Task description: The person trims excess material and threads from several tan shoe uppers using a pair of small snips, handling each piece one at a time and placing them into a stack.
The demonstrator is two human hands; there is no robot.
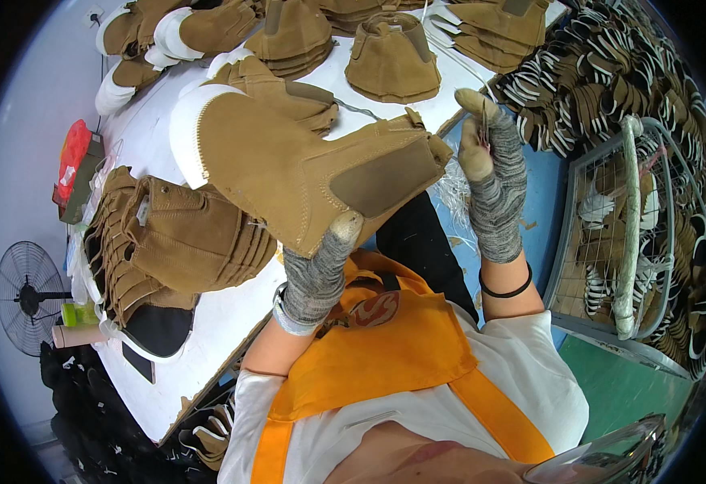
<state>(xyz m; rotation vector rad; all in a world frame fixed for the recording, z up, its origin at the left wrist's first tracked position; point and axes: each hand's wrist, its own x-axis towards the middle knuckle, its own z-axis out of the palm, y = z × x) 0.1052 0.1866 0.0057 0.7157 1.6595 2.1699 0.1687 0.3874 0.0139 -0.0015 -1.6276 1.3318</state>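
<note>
1. White worktable w/ brown boot uppers on it: a big stack L side, another upper standing near the far edge, more piles behind. Black-caged fan beyond the table's L side; wire cart on R, w/ a large heap of uppers around & behind it.
2. Main piece = brown boot upper, raised above the table, tilted, white toe part pointing L, opening pointing R twd the R hand. Dark elastic panel on the side facing up.
3. Upper vs. grip: L hand is at its lower edge, approx. mid-length; most of the upper extends up & L of the hand, elastic panel up & R of it.
4. L grip: closed on the upper, thumb pressed flat on the near face; other fingers mostly hidden behind, so can't tell their exact position.
5. R hand: raised just beside the opening, apart from it. Thumb & fingers bent round a small, thin metal tool, prob. snips. Both hands in grey knit gloves.
</note>
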